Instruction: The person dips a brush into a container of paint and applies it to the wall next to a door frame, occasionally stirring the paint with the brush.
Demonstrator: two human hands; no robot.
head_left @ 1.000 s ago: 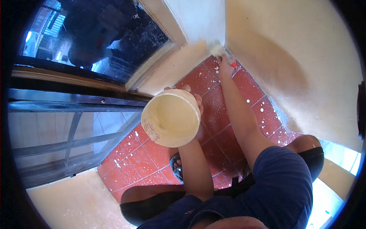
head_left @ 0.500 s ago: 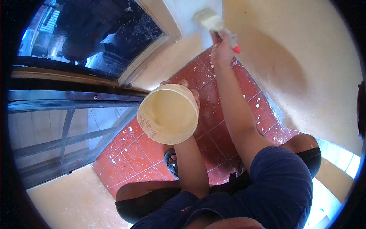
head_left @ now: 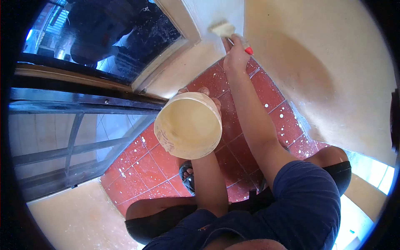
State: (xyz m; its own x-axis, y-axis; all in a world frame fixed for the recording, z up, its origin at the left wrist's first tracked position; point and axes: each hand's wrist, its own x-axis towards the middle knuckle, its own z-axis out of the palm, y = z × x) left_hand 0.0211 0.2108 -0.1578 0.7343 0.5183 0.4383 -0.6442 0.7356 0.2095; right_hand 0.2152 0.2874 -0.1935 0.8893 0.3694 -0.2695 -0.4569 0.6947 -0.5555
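Note:
My right hand (head_left: 237,56) is closed around the handle of a paintbrush (head_left: 225,30). The brush has pale, paint-loaded bristles and a red tip on its handle. Its bristles meet a white-painted strip of wall (head_left: 212,12) in the corner beside the window frame. With my left hand (head_left: 203,91) I hold a cream-coloured bucket (head_left: 188,126), fingers wrapped around its far side and its mouth facing up toward me. Pale paint coats the inside, and the rim is smeared and uneven. Most of my left palm is hidden behind the bucket.
Red floor tiles (head_left: 229,112) spattered with white drops lie below. A dark glass window (head_left: 112,41) is at upper left, above a metal barred gate (head_left: 75,141). A beige wall (head_left: 333,62) stands close on the right. My sandalled foot (head_left: 188,177) is under the bucket.
The brush in my right hand has moved slightly left and down along the white strip. The bucket in my left hand has shifted a little to the right.

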